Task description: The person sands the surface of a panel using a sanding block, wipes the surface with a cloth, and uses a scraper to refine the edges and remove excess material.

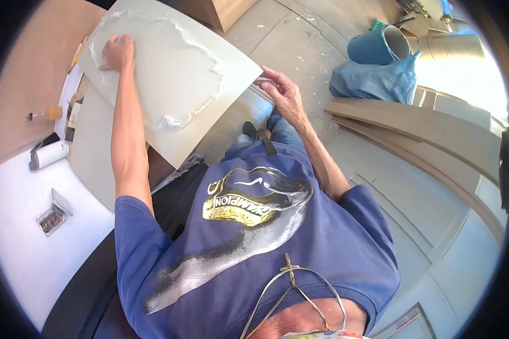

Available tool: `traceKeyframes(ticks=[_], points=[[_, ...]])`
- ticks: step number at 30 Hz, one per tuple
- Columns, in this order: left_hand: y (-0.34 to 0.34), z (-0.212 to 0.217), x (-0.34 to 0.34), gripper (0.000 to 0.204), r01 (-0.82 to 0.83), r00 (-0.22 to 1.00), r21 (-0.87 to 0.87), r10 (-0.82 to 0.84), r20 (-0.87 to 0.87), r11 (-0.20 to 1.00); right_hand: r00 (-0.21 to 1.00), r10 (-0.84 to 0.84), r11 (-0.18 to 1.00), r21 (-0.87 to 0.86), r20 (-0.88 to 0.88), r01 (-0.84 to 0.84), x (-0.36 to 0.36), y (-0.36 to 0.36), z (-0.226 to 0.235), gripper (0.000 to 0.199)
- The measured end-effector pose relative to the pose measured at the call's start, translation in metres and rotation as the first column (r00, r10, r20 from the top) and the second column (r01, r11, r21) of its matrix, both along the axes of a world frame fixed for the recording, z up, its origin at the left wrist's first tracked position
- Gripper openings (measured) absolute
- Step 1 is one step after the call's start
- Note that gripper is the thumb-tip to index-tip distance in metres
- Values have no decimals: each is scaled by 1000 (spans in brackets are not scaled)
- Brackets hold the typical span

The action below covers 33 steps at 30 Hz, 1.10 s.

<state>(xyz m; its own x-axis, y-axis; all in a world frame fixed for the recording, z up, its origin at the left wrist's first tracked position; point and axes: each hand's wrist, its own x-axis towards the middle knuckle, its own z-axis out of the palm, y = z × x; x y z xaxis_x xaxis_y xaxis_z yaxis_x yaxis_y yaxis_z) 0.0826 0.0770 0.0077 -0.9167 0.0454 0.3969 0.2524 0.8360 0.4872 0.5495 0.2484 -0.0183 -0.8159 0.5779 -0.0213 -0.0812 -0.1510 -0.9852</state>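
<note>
A pale flat panel [232, 107] lies tilted across the upper left, a ragged ring of whitish material [209, 59] running around its face. My left hand [119, 53] rests on the panel near its far left part, fingers bent and apart, fingertips against the surface. I see nothing held in it. At the panel's right corner is my right hand [285, 95], its thumb and fingers closed about the corner. Part of that grip is hidden by the panel's edge.
A white bottle [52, 155] and a small open box [54, 217] stand on the white surface at left. To the right are a blue bucket [373, 46], a blue plastic bag [376, 79] and long boards [418, 124]. A wooden box [226, 12] stands beyond the panel.
</note>
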Motion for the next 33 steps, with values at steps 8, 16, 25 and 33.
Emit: traceKeyframes(ticks=[8, 16, 25, 33], points=[[0, 3, -4, 44, 41, 999, -5, -41, 26, 999, 999, -48, 991, 129, 20, 45, -6, 16, 2, 26], [-47, 22, 23, 37, 412, 911, 36, -412, 14, 911, 996, 26, 998, -47, -90, -30, -2, 11, 0, 28], [-59, 34, 91, 34, 443, 895, -76, -445, -17, 893, 993, 100, 995, -12, -56, -101, 13, 19, -7, 44], [-51, 40, 76, 34, 351, 936, -71, -351, 11, 934, 923, 281, 925, 183, 264, -333, 43, 54, -24, 45]])
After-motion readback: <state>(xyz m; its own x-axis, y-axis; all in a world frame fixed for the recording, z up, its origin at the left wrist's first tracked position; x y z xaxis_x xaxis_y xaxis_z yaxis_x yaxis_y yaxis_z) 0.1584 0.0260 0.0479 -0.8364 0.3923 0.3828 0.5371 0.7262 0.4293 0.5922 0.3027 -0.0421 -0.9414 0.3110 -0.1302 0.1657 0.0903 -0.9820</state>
